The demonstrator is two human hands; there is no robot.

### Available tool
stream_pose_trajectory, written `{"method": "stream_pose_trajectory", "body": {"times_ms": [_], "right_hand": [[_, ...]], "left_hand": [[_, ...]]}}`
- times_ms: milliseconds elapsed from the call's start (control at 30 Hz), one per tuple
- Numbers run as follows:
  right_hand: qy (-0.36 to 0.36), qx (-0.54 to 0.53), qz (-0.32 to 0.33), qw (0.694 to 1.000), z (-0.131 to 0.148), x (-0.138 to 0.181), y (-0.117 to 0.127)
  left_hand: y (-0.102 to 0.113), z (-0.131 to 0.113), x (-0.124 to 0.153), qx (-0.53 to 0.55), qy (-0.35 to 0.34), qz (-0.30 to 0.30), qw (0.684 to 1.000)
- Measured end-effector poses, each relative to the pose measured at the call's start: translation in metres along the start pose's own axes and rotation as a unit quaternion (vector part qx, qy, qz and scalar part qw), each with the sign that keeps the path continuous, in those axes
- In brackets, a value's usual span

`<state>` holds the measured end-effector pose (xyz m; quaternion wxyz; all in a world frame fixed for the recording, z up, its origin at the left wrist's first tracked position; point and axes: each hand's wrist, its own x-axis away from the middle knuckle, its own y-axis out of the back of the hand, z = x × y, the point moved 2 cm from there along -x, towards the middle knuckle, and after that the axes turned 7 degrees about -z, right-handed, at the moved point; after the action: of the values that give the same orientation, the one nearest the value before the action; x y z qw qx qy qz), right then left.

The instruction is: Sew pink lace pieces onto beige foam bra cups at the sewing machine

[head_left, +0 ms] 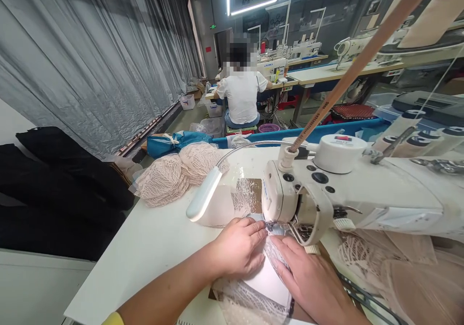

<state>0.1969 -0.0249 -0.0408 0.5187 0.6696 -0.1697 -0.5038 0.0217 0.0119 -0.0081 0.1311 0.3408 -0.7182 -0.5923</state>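
A piece of pale lace fabric [250, 298] lies at the sewing machine [281, 194], its far end running up to the presser foot and needle area. My left hand [241, 245] rests on the fabric just left of the needle, palm down, fingers extended forward and close together. Opposite it, my right hand [302, 272] lies on the fabric's right side with its fingers stretched toward the needle. The needle tip and the fabric under both palms are hidden. Bright light falls on the white part between the hands.
A lamp [205, 194] on a bent neck reaches over the table [145, 252]. Stacked lace cups [163, 180] sit at the back left. Dark scissors [362, 293] and more lace [413, 276] lie at right, near thread cones [409, 122]. Beyond, a person [242, 95] sits at another machine.
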Motion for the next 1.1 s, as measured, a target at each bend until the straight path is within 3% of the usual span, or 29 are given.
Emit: {"method": "stream_pose_trajectory", "body": {"times_ms": [267,500,667,867,1100], "right_hand": [[-0.034,-0.032,0.026,0.999,-0.003,0.000,0.000],[-0.041,-0.073,-0.066,0.994,-0.010,-0.003,0.013],[-0.023,-0.105,-0.060,0.992,-0.008,-0.003,0.014],[0.000,-0.145,0.009,0.989,-0.002,-0.003,0.014],[-0.039,-0.122,-0.012,0.992,-0.003,0.010,-0.004]], "left_hand": [[0.009,0.011,-0.005,-0.009,-0.042,0.031,0.999],[0.012,-0.005,0.004,-0.066,-0.059,-0.012,0.996],[0.004,-0.014,0.007,-0.054,-0.053,-0.023,0.997],[0.001,-0.008,0.009,-0.041,-0.052,-0.037,0.997],[0.003,0.000,0.009,-0.014,-0.046,-0.049,0.998]]}}
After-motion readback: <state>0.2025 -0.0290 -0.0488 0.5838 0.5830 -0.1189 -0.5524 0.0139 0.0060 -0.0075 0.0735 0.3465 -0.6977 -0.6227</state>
